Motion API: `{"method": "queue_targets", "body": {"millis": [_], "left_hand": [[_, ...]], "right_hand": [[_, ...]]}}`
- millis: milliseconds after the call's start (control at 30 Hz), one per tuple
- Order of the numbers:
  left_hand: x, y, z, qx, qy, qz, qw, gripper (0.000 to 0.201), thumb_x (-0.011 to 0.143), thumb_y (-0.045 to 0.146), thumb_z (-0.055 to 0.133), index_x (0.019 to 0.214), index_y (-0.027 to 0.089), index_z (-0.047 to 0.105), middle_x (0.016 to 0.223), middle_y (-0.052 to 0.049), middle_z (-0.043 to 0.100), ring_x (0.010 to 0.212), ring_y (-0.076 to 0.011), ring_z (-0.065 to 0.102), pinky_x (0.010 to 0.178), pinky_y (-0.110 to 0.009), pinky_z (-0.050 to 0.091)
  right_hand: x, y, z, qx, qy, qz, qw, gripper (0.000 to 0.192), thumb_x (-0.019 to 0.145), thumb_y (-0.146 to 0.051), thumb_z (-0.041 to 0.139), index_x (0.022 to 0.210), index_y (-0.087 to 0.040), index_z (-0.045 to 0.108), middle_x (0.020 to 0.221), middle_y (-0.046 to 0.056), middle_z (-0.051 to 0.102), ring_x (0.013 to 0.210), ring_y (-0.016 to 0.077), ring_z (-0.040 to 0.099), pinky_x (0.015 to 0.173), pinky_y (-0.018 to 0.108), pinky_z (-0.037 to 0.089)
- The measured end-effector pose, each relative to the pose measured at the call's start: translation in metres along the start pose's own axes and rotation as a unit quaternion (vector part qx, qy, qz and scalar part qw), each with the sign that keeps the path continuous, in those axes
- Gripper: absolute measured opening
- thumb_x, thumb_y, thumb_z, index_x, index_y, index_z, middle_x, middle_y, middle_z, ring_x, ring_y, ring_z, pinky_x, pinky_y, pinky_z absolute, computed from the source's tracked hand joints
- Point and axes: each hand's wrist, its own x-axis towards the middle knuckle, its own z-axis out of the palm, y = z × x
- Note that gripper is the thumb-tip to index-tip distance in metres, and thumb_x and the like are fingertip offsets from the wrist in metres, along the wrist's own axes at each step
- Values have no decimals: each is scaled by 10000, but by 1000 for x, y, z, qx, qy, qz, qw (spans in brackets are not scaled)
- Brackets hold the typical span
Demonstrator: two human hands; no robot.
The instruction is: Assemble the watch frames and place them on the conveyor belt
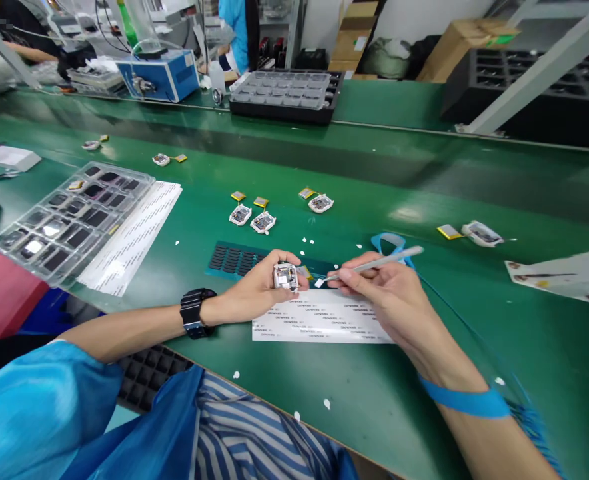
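My left hand [262, 283] is closed around a small white watch case [285, 276] with a circuit board showing inside. A yellow battery [305, 272] sticks out beside it. Pen-like in my right hand [382, 283] are grey tweezers [397, 257], their tips pointing left at the case. A small white sticker [319, 283] is at the tips. Under both hands lies a white printed sheet [314, 320]. Behind my left hand is a teal sheet of black pads [229, 259], partly hidden. Blue bands ring my right wrist [467, 399].
Several white cases with yellow batteries, such as this case [321, 203], lie across the green bench [374, 407]. At left sits a clear tray [74, 220] of dark screens. A black tray [284, 107] and a blue machine [159, 77] stand at the back. Other people work beyond.
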Motion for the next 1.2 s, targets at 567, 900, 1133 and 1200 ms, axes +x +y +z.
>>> {"method": "queue_targets", "body": {"millis": [567,900,1133,1200], "left_hand": [[-10,5,17,-93,-16,126,988,422,842,186,740,1025,229,362,1299,-127,643,1167,-204,657,1043,-408,488],[-11,7,17,-85,-22,130,988,422,845,160,730,1035,228,360,1291,-137,647,1128,-194,679,1014,-386,499],[-12,8,18,-80,-23,128,988,417,852,209,735,1032,229,359,1316,-151,639,1147,-208,674,1016,-394,498],[-12,8,17,-79,-22,126,989,413,852,201,732,1032,229,361,1315,-148,642,1147,-206,675,1012,-389,501]], "right_hand": [[-35,1,48,-66,171,-212,960,254,732,-438,855,726,-230,710,673,16,733,598,190,728,510,286,597],[-35,2,46,-56,159,-204,964,194,719,-365,867,728,-227,730,687,10,742,604,179,726,513,272,583],[-36,1,48,-87,178,-220,955,236,735,-423,855,731,-229,721,688,20,745,620,201,739,507,292,597],[-37,1,49,-86,176,-225,954,248,740,-440,851,730,-233,714,692,21,751,642,212,752,530,306,612]]}}
